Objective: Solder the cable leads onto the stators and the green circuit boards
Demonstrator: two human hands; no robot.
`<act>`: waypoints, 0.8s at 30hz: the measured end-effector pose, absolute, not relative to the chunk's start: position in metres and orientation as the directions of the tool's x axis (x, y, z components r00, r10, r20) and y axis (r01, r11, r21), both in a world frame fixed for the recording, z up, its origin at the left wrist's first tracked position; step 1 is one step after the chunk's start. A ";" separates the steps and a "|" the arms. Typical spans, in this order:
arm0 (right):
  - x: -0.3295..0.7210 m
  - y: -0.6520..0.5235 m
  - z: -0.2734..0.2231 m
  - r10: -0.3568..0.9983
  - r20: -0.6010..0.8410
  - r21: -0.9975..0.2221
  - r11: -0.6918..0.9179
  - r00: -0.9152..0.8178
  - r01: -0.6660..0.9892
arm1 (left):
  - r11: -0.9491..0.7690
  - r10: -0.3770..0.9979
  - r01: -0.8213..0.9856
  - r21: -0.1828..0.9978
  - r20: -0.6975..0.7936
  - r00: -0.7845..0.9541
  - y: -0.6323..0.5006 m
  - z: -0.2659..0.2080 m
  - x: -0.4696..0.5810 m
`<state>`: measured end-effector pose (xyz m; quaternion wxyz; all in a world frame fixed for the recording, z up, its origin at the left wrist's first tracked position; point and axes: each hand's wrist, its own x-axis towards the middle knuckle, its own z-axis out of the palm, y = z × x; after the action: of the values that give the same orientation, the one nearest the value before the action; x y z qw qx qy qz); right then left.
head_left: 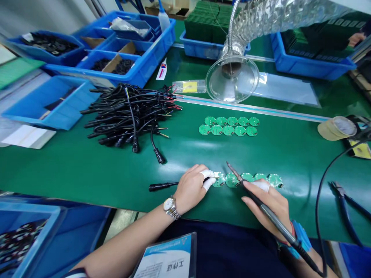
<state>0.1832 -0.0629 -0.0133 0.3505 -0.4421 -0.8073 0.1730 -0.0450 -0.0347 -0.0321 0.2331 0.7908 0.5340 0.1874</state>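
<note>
My left hand (193,184), with white finger cots on its fingertips, pinches the wire end of a short black cable (164,186) against the leftmost green circuit board (218,180) of a front row. The cable's connector end points left across the mat. My right hand (268,204) is closed round the grey handle of a soldering iron (255,199). The iron's tip points up and left, above the second board (232,180) and apart from the boards. More round boards (261,177) continue the row to the right, partly hidden behind my right fingers.
A heap of black cables (127,112) lies at left, one loose cable (157,148) beside it. Two rows of boards (228,125) lie farther back. A fume extractor hood (232,79) hangs over the bench. Blue bins (145,65) line the back; pliers (343,200) rest at right.
</note>
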 end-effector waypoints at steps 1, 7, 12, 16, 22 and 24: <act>0.185 -0.064 -0.013 0.854 0.391 -0.615 0.519 -0.342 0.594 | -0.320 0.933 0.762 0.563 0.046 0.358 -0.035 -0.033 -0.045; 0.183 -0.066 -0.014 0.886 0.310 -0.705 0.458 -0.346 0.542 | -0.298 0.936 0.761 0.576 0.020 0.352 -0.035 -0.037 -0.047; 0.178 -0.064 -0.014 0.869 0.300 -0.724 0.476 -0.393 0.500 | -0.296 0.936 0.757 0.583 0.019 0.351 -0.034 -0.036 -0.048; 0.175 -0.062 -0.013 0.862 0.314 -0.731 0.487 -0.399 0.478 | -0.296 0.936 0.758 0.581 0.019 0.351 -0.034 -0.037 -0.048; 0.175 -0.061 -0.013 0.868 0.303 -0.747 0.473 -0.394 0.467 | -0.306 0.935 0.754 0.581 0.035 0.353 -0.034 -0.037 -0.048; 0.176 -0.061 -0.013 0.869 0.305 -0.745 0.473 -0.390 0.471 | -0.307 0.936 0.753 0.582 0.041 0.349 -0.035 -0.037 -0.048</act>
<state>0.1758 -0.0613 -0.0133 0.3495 -0.4275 -0.7837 0.2845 -0.0477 -0.0345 -0.0369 0.2401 0.7855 0.5376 0.1905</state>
